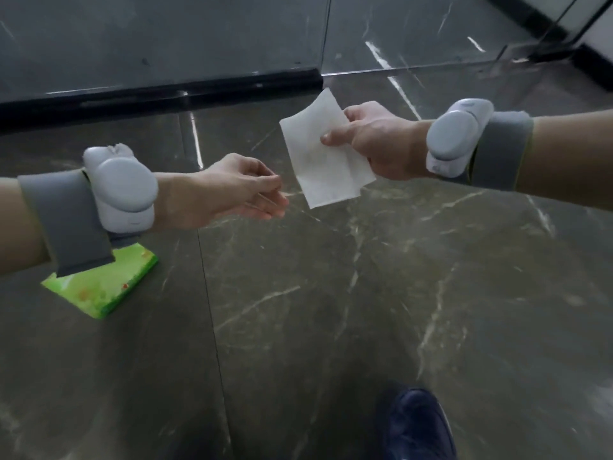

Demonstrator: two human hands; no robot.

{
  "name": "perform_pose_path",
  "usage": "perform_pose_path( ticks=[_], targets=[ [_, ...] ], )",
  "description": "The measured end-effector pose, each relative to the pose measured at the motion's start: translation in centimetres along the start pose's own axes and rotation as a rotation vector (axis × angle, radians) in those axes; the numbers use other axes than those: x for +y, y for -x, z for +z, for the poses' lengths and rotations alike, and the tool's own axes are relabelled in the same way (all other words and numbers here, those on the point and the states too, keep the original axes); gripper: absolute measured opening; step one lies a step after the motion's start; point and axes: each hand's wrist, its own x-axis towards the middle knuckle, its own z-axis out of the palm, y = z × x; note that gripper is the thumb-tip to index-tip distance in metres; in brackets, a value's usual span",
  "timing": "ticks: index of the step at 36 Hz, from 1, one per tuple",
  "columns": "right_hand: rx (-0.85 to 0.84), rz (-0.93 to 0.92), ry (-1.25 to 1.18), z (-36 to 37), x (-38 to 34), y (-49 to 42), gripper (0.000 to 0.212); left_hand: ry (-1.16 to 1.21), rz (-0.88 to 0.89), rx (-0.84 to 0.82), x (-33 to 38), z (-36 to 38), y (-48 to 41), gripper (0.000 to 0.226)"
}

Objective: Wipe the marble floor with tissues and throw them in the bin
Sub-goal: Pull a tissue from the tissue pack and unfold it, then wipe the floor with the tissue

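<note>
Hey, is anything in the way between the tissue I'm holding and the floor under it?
Nothing visible. The right hand pinches the tissue over bare floor; the green pack lies off to the left.

Above the grey marble floor, the right hand pinches a white tissue by one edge. The left hand, fingers loosely curled and holding nothing, hangs just beside it. A green tissue pack lies on the floor under the left wrist, and a dark blue shoe shows at the bottom.
</note>
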Motion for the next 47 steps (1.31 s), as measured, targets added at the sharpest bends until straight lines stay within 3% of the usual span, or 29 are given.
perform_pose_path(
  ticks=[5, 8, 10, 12, 16, 22, 30, 35, 47],
  targets=[
    [0.101, 0.046, 0.071, -4.0, 3.3, -0.8, 0.024, -0.149, 0.000, -0.044, -1.2, 0.8, -2.0, 0.022],
    [0.190, -0.135, 0.414, -7.1, 4.4, -0.7, 0.009, -0.346, 0.047, -0.063, -1.4, 0.5, -3.7, 0.016],
    [0.231, -0.331, 0.805, -8.9, 5.3, -0.8, 0.021, -0.618, 0.107, -0.057, -1.1, 0.1, -4.9, 0.012],
    [0.190, -0.430, 1.045, -10.0, 6.9, -0.9, 0.022, -0.904, 0.188, -0.043, -1.1, 0.2, -5.8, 0.014],
    [0.105, -0.371, 1.129, -11.5, 11.9, -1.1, 0.042, -1.248, 0.298, 0.050, -4.0, 1.5, -8.1, 0.018],
    [0.132, -0.164, 1.153, -13.0, 16.8, -3.1, 0.041, -1.034, 0.180, 0.211, -10.6, 4.9, -9.1, 0.026],
    [0.404, -0.271, 1.026, -11.9, 15.7, -6.3, 0.039, -0.993, 0.248, 0.423, -15.7, 5.0, -8.3, 0.031],
    [0.414, -0.186, 0.917, -8.1, 16.8, -9.4, 0.045, -0.974, 0.245, 0.489, -17.5, 4.3, -8.8, 0.028],
    [0.153, -0.176, 0.850, -1.9, 21.5, -11.9, 0.071, -0.966, 0.272, 0.572, -20.8, 5.1, -9.3, 0.036]
  ],
)
